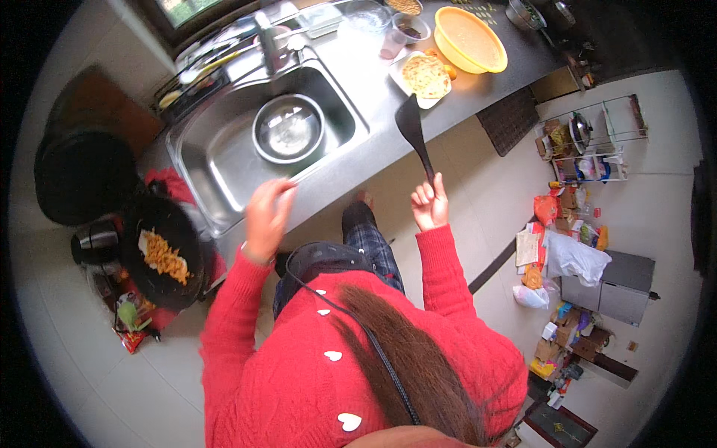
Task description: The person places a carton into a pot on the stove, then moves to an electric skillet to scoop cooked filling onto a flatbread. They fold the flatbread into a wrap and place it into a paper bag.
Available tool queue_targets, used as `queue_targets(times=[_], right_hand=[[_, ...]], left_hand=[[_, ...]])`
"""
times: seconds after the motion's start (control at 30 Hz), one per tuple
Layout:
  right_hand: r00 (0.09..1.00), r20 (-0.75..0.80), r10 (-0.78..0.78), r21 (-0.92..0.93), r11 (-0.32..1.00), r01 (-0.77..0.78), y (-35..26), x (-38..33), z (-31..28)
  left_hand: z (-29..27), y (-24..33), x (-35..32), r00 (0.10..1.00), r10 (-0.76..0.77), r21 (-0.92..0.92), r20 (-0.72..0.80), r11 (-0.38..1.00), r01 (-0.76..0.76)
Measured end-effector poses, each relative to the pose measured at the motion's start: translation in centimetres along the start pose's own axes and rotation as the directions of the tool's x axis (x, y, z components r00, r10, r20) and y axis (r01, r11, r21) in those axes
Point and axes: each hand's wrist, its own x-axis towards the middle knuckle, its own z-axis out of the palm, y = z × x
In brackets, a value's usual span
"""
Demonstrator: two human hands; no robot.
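Observation:
My right hand grips the thin handle of a black spatula, whose blade points up over the grey counter. My left hand hovers, blurred, at the front edge of the steel sink with nothing visible in it. A round metal bowl sits in the sink basin. A black pan with yellow-orange food sits to the left of my left hand. Beyond the spatula lies a white plate with a flatbread.
A yellow bowl, small cups and a faucet stand on the counter. A large black pot and a metal pot are at the left. On the right, a wire rack and scattered bags and boxes cover the floor.

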Motion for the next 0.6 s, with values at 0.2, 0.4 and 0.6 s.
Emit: queue_targets(times=[0.2, 0.4, 0.6], right_hand=[[0.975, -0.144, -0.172, -0.03, 0.985, 0.17, -10.8, 5.6, -7.4], [0.919, -0.361, -0.156, -0.055, 0.988, 0.146, -17.6, 6.9, -11.6], [0.899, -0.419, -0.126, -0.027, 0.992, 0.127, -19.7, 9.2, -13.1]], left_hand=[[30.9, 3.3, 20.8, 0.929, 0.25, 0.179, 0.274, 0.935, -0.305], [47.1, 2.2, 29.4, 0.973, 0.043, 0.543, 0.227, 0.823, -0.163], [45.5, 0.9, 29.9, 0.931, 0.185, 0.631, 0.314, 0.693, -0.35]])
